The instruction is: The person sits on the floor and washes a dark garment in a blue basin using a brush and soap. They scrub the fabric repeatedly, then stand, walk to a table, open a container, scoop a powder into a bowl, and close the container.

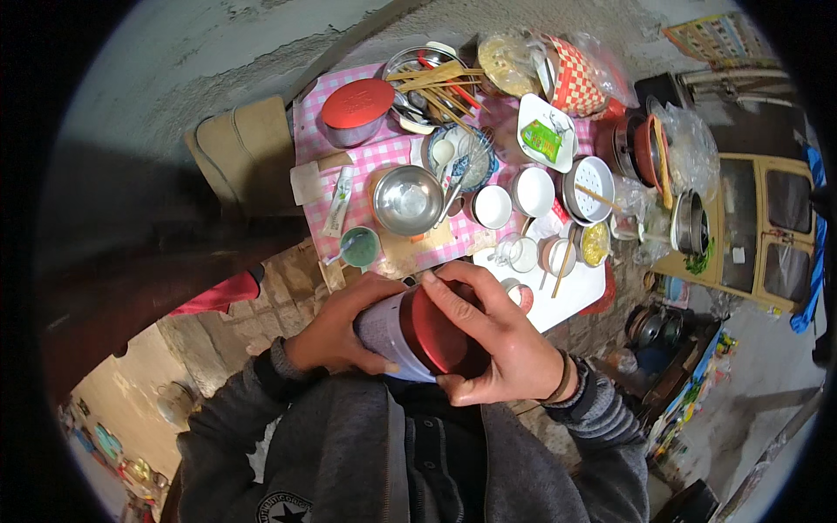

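Note:
My left hand (346, 327) is wrapped round the pale body of a cylindrical container (382, 337), which is tilted in front of my chest. On the container's red lid (441, 327) my right hand (490, 333) closes, fingers over the far rim and thumb at the near rim. Whether the lid is loose or seated cannot be told. Beyond my hands, a steel bowl (409, 199) stands on a pink checked tablecloth (379, 153), near a green cup (359, 247) and a white tube (338, 202).
A white tray (592, 287) with a glass mug (520, 253) and several cups juts from the table's near right side. Farther back are a red-lidded bowl (356, 108), a basin of chopsticks and utensils (392, 65), and white bowls (533, 191). A cabinet (752, 229) stands at right.

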Demonstrator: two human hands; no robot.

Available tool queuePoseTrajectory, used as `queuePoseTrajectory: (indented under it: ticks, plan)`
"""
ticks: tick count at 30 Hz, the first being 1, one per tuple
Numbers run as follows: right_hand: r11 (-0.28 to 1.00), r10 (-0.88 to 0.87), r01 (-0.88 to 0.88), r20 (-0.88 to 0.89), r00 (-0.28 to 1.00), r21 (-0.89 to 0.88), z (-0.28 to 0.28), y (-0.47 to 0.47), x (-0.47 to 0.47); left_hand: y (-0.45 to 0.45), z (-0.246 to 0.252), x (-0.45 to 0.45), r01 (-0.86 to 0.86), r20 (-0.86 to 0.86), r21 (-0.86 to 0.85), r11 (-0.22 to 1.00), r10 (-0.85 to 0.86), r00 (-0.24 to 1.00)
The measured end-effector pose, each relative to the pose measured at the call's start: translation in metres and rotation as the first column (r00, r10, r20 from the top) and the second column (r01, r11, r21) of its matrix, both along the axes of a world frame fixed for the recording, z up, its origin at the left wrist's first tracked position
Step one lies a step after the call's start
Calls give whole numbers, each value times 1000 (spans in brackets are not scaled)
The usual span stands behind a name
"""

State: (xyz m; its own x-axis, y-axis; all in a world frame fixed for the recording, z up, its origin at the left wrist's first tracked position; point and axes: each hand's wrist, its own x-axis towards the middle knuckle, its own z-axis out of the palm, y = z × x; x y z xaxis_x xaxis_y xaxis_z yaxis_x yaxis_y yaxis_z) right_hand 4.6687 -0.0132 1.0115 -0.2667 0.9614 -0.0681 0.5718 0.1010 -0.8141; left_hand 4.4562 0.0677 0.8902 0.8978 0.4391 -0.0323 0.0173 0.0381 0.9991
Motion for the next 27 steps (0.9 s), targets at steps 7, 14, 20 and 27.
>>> queuePoseTrajectory:
  ticks: [7,14,20,27]
  plan:
    - [996,-14,10,-42,999,-84,-8,0,3,0,-2,1,29,-68,-146,989,-39,997]
    - [998,-9,8,-21,1000,-70,-7,0,5,1,-3,5,28,-42,-107,994,-33,999]
    - [998,-8,8,1,1000,-54,-7,-2,5,-3,-8,8,17,-10,-98,995,-19,1000]
    - [996,-57,58,21,998,-65,-11,-7,6,-5,-12,12,28,43,-91,995,-24,999]
